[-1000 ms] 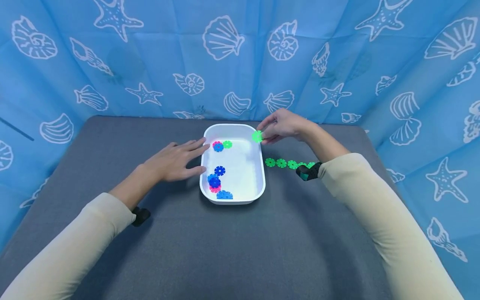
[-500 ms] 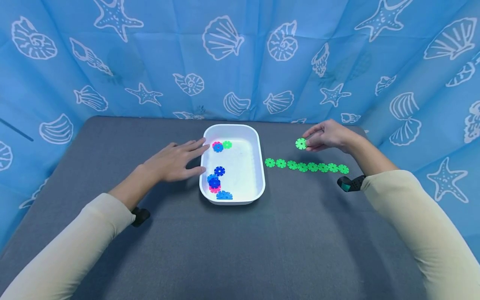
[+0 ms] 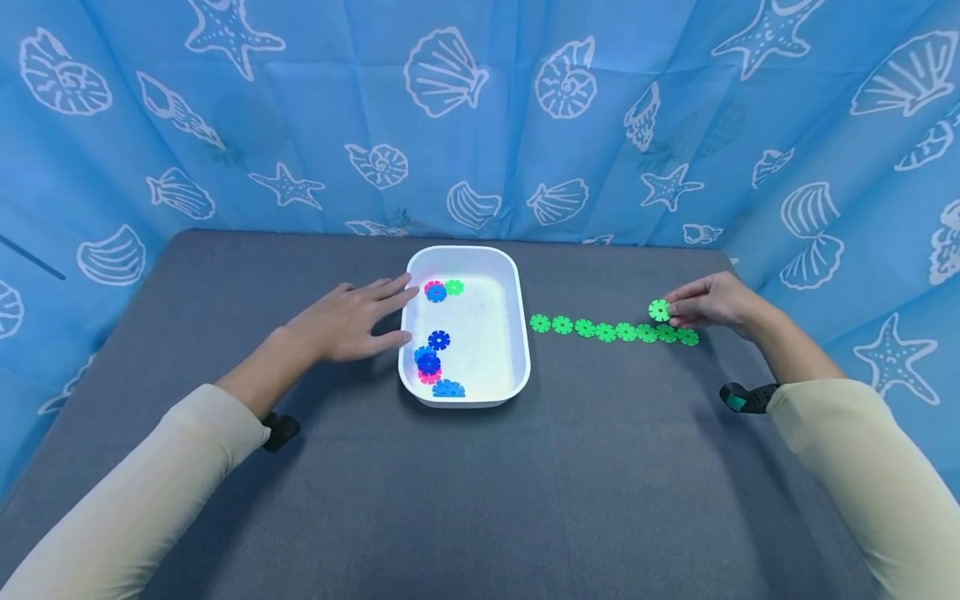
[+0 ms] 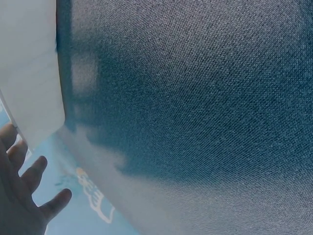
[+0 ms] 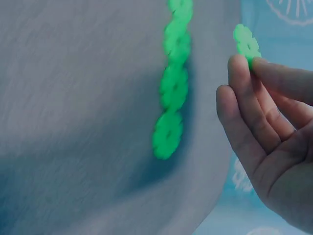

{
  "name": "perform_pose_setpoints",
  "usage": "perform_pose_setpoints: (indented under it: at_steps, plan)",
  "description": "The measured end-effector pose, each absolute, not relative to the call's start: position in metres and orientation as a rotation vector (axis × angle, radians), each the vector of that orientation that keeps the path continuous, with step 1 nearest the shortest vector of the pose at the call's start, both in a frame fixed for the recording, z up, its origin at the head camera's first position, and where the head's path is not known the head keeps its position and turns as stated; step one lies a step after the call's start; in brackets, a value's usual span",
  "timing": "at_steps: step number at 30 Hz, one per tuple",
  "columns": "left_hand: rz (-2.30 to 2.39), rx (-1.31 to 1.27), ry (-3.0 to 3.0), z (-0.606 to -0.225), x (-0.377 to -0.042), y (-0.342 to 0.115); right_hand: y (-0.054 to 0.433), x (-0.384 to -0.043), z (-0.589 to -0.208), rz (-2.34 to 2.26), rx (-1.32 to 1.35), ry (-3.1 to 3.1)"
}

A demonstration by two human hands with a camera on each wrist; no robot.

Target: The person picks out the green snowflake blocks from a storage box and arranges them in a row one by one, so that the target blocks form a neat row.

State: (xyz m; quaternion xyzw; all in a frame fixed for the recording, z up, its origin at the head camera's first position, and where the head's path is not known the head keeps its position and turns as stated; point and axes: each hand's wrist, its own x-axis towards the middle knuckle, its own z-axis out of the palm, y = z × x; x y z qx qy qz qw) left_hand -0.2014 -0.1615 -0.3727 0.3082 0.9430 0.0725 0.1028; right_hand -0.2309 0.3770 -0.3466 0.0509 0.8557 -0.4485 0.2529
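Between thumb and fingertips my right hand [image 3: 712,302] pinches a green notched plastic disc [image 3: 659,311]. It overlaps the far side of a row of green discs [image 3: 605,332] in the head view. The right wrist view shows the pinched disc [image 5: 247,43] raised above the table, beside the row's end disc [image 5: 167,135]. My left hand [image 3: 352,323], fingers spread and fairly straight, has its fingertips at the left rim of a white tray [image 3: 523,333]. That hand [image 4: 27,186] is also at the lower left of the left wrist view, by the tray's wall [image 4: 34,73].
Inside the tray lie several loose discs: dark blue ones [image 3: 429,364], light blue ones [image 3: 448,388], pink ones [image 3: 429,377] and a green one [image 3: 454,287]. The grey table [image 3: 480,492] ends at the back against a blue shell-print curtain [image 3: 495,117].
My right hand has carried the green disc from the tray's right rim rightward, then toward the right end of the row. My left hand has stayed at the tray.
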Motion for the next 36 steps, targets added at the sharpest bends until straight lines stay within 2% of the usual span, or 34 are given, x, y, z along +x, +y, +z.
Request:
perform_pose_setpoints:
  at_steps: [15, 24, 36]
  plan:
    - [0.225, 0.903, 2.78, -0.372, -0.202, -0.161, 0.458, -0.221, -0.38, -1.274, 0.287, 2.273]
    - [0.204, 0.899, 2.778, -0.371, -0.201, -0.162, 0.455, -0.21, -0.379, -1.134, 0.336, 2.417]
    - [0.194, 0.894, 2.769, -0.37, -0.201, -0.16, 0.46, -0.204, -0.384, -1.261, 0.332, 2.365]
